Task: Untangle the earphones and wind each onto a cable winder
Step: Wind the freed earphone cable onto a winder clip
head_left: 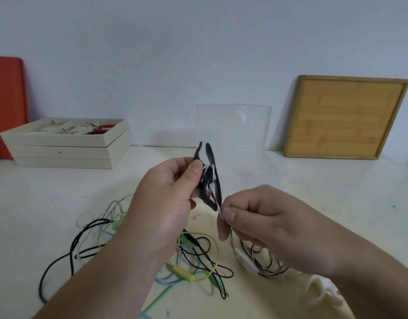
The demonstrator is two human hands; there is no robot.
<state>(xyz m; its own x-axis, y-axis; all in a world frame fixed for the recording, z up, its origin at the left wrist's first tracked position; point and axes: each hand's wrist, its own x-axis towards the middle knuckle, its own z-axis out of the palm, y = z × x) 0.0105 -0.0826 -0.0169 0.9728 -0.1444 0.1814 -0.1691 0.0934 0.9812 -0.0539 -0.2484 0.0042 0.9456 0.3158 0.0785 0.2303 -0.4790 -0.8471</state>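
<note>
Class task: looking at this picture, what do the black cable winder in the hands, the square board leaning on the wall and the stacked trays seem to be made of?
Black cable winder: probably soft rubber or silicone, matt; its thin lobes look curved.
Square board: wood, perhaps bamboo; pale grain strips inside a raised frame.
Stacked trays: cream, matt, smooth; plastic or painted wood, cannot tell which.

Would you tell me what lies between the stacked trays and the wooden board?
In the head view, a clear plastic sheet stands between the trays and board.
</note>
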